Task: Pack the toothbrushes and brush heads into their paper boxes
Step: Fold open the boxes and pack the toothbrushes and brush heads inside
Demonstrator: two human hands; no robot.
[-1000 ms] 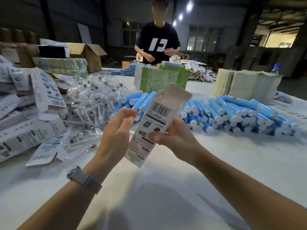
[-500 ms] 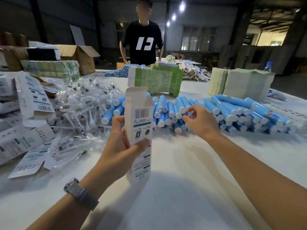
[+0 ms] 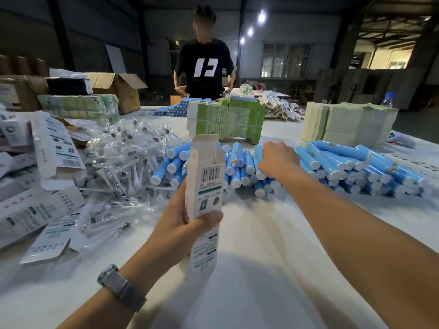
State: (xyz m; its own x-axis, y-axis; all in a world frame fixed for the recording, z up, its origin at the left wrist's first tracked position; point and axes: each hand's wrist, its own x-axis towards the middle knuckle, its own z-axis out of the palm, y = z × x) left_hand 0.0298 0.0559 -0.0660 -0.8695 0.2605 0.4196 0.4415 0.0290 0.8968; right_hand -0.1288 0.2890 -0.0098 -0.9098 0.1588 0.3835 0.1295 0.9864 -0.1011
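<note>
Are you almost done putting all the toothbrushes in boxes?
Not nearly. The left hand holds one paper box upright, top flap open. The right hand is on the pile of blue toothbrushes. A heap of bagged brush heads and flat boxes still wait.

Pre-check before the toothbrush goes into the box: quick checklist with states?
1. Paper box held upright in the left hand: ok.
2. Box top open, flap up: ok.
3. Right hand on the blue toothbrush pile: ok.
4. One toothbrush secured in the right grip: cannot tell, the fingers are hidden behind the hand.
5. Box empty inside: cannot tell, the interior is not visible.
6. Bagged brush heads within reach, left of the box: ok.
</note>
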